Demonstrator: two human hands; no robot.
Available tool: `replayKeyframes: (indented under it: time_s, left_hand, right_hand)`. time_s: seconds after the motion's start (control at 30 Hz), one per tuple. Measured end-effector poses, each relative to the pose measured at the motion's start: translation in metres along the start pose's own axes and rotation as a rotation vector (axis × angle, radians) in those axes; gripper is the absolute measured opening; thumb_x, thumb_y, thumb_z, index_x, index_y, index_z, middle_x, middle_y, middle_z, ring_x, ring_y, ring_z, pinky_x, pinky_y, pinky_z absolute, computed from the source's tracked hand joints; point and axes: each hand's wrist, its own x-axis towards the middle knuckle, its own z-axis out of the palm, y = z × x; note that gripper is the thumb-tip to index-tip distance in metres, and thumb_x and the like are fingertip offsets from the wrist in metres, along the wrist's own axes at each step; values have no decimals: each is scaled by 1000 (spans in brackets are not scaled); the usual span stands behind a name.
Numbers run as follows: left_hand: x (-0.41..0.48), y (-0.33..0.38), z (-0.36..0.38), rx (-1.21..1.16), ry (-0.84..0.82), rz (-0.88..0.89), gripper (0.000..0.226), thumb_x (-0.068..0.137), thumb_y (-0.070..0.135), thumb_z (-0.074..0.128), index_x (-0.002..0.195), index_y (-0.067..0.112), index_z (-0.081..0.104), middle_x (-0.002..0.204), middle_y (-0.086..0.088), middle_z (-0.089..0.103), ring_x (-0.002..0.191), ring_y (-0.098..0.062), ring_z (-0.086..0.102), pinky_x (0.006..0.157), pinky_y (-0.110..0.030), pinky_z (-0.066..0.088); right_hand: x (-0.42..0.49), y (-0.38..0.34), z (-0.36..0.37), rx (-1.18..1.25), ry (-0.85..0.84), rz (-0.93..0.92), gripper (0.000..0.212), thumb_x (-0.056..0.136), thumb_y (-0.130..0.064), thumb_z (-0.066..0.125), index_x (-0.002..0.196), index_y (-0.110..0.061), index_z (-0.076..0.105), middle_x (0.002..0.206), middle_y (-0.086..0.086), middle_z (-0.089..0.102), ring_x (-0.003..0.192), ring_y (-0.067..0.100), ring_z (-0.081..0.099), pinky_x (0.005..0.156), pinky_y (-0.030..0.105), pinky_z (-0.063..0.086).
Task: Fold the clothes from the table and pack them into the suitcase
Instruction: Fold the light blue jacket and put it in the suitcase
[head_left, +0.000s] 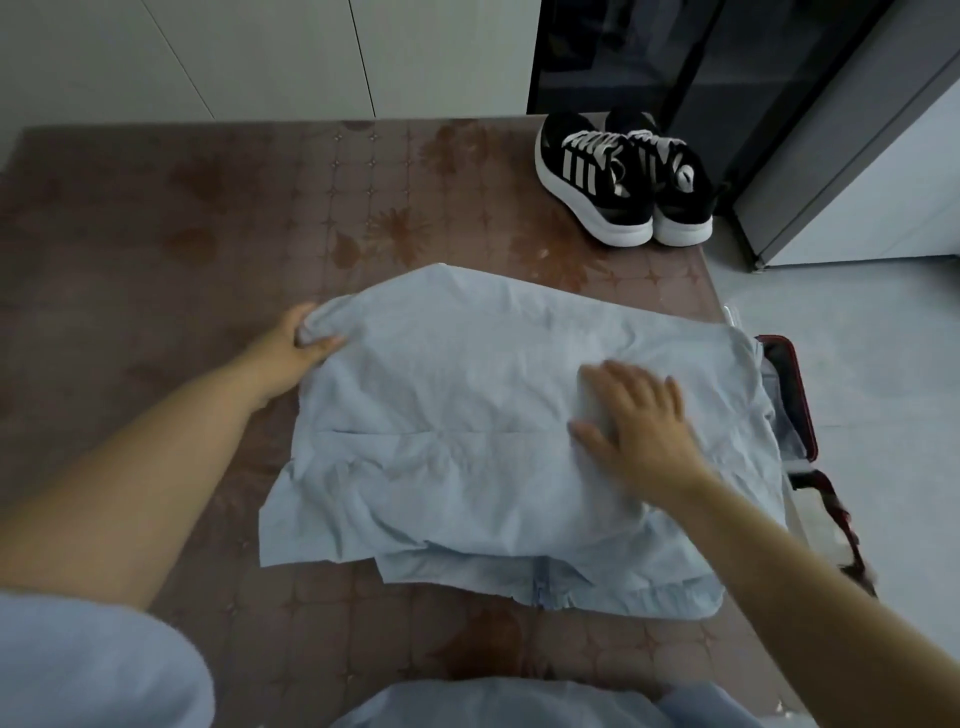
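A light blue shirt (457, 431) lies spread and wrinkled on the brown patterned table (182, 249), its collar end toward me. My left hand (296, 345) grips a bunched corner of the shirt at its far left edge. My right hand (636, 421) lies flat on the shirt's right half, fingers straight and spread. Past the table's right edge, on the floor, part of an open suitcase (792, 395) with a dark, red-trimmed rim shows; the shirt's right side hides most of it.
A pair of black sneakers (623, 176) with white stripes and soles stands at the table's far right corner. White cabinet doors (260, 57) run behind the table, a dark cabinet (649, 52) at back right. Grey floor (857, 322) lies to the right.
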Motion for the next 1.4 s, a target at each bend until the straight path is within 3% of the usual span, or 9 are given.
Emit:
replayKeyframes:
  time_s: [0.13, 0.27, 0.47, 0.67, 0.83, 0.93, 1.1, 1.2, 1.4]
  left_hand:
    - [-12, -14, 0, 34, -41, 10, 47, 83, 28, 69, 124, 11, 53, 121, -8, 59, 102, -20, 55, 88, -34, 45]
    - [-15, -17, -7, 33, 46, 50, 26, 83, 25, 68, 99, 5, 63, 95, -9, 63, 86, -22, 55, 73, -32, 43]
    - [-19, -5, -17, 188, 86, 110, 25, 88, 26, 62, 97, 3, 57, 95, -17, 60, 93, -32, 56, 72, -36, 40]
    - [-16, -8, -19, 120, 6, 113, 22, 91, 28, 58, 98, 8, 52, 96, -6, 58, 88, -21, 53, 71, -29, 38]
    - [-12, -11, -28, 107, -30, 128, 18, 93, 20, 55, 78, 16, 44, 76, 1, 51, 75, -17, 48, 61, -29, 34]
    - [-16, -9, -40, 214, 14, 173, 24, 92, 13, 54, 73, 17, 41, 73, -2, 46, 69, -15, 42, 56, -28, 28]
    - [-23, 16, -93, 278, -34, 264, 28, 86, 0, 60, 111, 12, 53, 105, -11, 54, 97, -19, 47, 67, -21, 40]
    - [-40, 62, -107, 365, -173, 337, 52, 86, -2, 58, 130, 25, 48, 121, 2, 48, 110, -14, 44, 82, -22, 41]
    - [-74, 174, -9, -71, -431, 400, 27, 93, 12, 51, 78, 19, 73, 78, 4, 72, 73, -7, 66, 75, -18, 54]
  right_hand:
    - [-7, -33, 13, -52, -56, 88, 66, 93, -48, 35, 150, -22, 11, 157, 6, 10, 145, 29, 4, 117, 44, -3]
    - [-28, -127, 19, 179, 290, -259, 44, 77, -34, 45, 119, -22, 54, 121, 12, 56, 106, 37, 54, 99, 39, 29]
    - [-49, -204, 80, -129, -329, -392, 73, 83, -65, 47, 142, -30, 22, 151, 11, 18, 135, 46, 19, 110, 60, 18]
    - [-43, -199, 97, -294, -201, -457, 59, 41, -36, 87, 96, -26, 69, 103, 7, 68, 85, 38, 67, 68, 45, 58]
    - [-50, -212, 84, -302, -222, -424, 63, 60, -32, 82, 118, -18, 63, 118, 14, 62, 91, 36, 67, 59, 37, 56]
    - [-56, -213, 66, 1, -349, -462, 60, 91, -3, 46, 146, -11, 24, 149, 17, 26, 121, 43, 46, 86, 49, 46]
    - [-78, -199, 11, 924, -169, -384, 60, 85, 10, 41, 141, -11, 39, 143, 7, 44, 130, 20, 42, 107, 28, 35]
    - [-96, -174, -18, 1286, 9, -224, 58, 82, 17, 35, 130, -11, 49, 129, -4, 56, 122, 8, 50, 97, 20, 42]
    - [-121, -89, -16, 1764, 330, 577, 37, 84, 17, 40, 88, -14, 60, 82, 4, 65, 81, 24, 62, 70, 37, 54]
